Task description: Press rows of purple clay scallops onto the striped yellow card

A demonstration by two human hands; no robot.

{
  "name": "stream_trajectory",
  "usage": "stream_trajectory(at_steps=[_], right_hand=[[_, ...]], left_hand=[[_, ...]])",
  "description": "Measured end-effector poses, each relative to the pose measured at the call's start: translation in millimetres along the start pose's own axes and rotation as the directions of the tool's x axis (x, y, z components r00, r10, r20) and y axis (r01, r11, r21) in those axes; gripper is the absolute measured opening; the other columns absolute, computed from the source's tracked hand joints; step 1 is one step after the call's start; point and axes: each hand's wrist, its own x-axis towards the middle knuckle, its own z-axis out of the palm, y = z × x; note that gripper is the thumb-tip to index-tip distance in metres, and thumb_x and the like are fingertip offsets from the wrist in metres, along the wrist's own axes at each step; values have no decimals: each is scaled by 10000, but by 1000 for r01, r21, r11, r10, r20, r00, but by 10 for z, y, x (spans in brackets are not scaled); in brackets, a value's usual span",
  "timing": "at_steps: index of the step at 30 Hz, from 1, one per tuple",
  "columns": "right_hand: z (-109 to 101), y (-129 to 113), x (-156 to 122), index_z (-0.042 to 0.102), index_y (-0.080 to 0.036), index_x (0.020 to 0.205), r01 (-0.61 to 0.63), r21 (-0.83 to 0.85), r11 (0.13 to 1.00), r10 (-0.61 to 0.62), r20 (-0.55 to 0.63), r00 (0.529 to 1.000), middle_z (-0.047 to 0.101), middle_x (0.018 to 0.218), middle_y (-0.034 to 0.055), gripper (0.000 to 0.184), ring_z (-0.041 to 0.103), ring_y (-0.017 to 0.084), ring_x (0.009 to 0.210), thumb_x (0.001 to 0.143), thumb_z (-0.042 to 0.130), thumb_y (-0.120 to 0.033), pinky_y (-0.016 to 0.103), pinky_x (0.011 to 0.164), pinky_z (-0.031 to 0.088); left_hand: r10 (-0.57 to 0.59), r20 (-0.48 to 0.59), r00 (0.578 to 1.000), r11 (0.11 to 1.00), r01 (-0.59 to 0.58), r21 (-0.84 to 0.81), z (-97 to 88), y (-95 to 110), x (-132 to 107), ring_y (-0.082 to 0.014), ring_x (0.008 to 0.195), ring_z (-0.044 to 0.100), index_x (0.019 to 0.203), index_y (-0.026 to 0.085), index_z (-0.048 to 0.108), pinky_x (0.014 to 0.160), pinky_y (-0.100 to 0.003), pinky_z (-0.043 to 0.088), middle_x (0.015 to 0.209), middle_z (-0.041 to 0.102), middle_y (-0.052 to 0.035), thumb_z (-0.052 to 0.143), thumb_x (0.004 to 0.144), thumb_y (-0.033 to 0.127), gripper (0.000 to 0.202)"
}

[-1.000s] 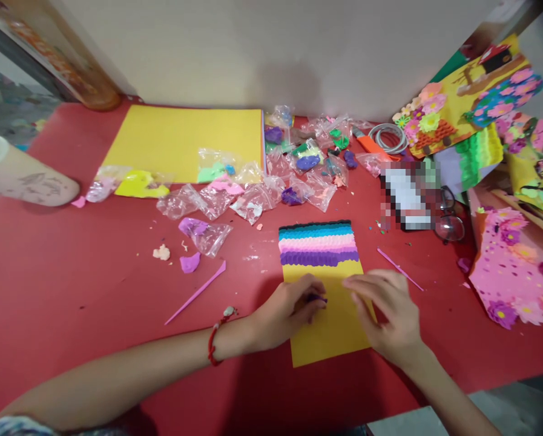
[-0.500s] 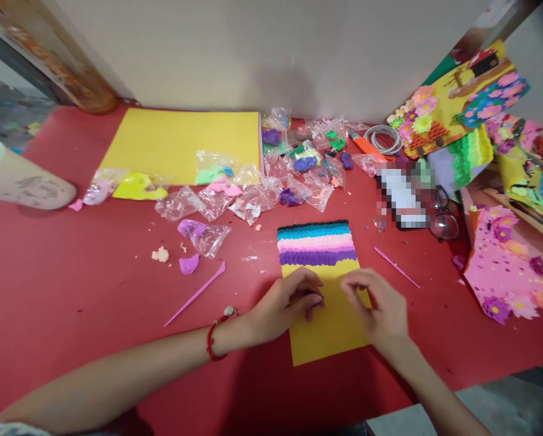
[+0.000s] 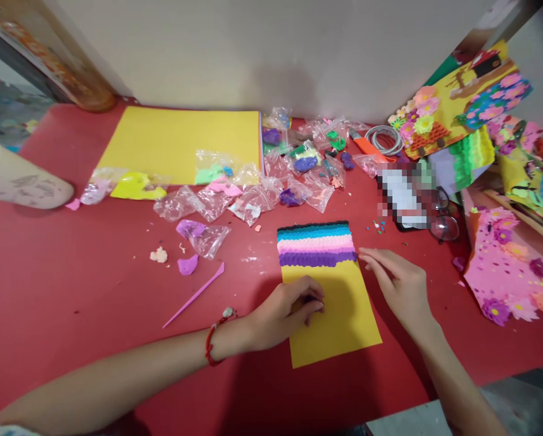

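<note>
A small yellow card [image 3: 339, 321] lies on the red table [image 3: 71, 290]. Its top part is covered with rows of clay scales [image 3: 316, 243] in dark teal, blue, pink and purple. My left hand [image 3: 286, 312] rests on the card's left edge, fingers curled and pinched on a small piece of purple clay that barely shows. My right hand [image 3: 396, 283] lies past the card's right edge, fingers stretched out toward the purple row, fingertips touching its right end. A red bracelet [image 3: 211, 340] is on my left wrist.
A pink clay tool [image 3: 194, 295] and a purple clay lump [image 3: 187, 265] lie left of the card. Several clay bags [image 3: 253, 194] and a large yellow sheet [image 3: 180, 142] sit behind. Finished flower crafts [image 3: 502, 266], glasses [image 3: 446, 225] and another person's forearm [image 3: 23, 184] border the sides.
My right hand left the middle of the card and moved up and right to the end of the purple row, fingers opening out. My left hand stayed pinched at the card's left edge.
</note>
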Motion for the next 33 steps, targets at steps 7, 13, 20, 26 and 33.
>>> stream_trajectory(at_steps=[7,13,20,26,33], right_hand=[[-1,61,-21,662,-222,760,15,-80,997,-22,-97,995,702,719,3,74,657,160,649,797,618,-269,293,634,535],[87,-93,17,658,-220,835,81,-1,997,-81,21,997,696,788,15,97,648,154,725,834,562,-206,298,676,528],[216,-76,33,655,-201,930,233,-32,972,-230,66,971,683,855,42,159,619,154,773,862,518,-159,298,690,502],[261,-84,58,659,-188,839,294,-192,936,-288,59,956,681,802,27,112,575,156,728,854,549,-175,308,648,382],[204,-126,38,653,-202,925,348,-314,883,-326,121,937,674,898,41,128,517,173,777,828,570,-189,311,647,304]], left_hand=[[1,13,1000,999,-2,51,6,28,1,-84,593,518,870,163,480,547,-205,435,768,533,-7,446,863,209,57],[6,18,1000,997,-7,73,9,47,-1,-84,588,518,862,167,482,529,-200,429,768,536,-4,441,867,199,52],[3,16,1000,997,-5,71,2,47,-4,-85,577,514,863,165,484,528,-202,425,736,523,5,442,864,198,53],[-33,21,999,997,31,75,0,49,-4,-92,582,509,876,164,490,538,-213,422,728,518,4,444,864,219,73],[-40,38,998,995,36,98,-12,43,-14,-94,576,501,894,162,488,539,-213,423,724,522,3,437,869,211,75]])
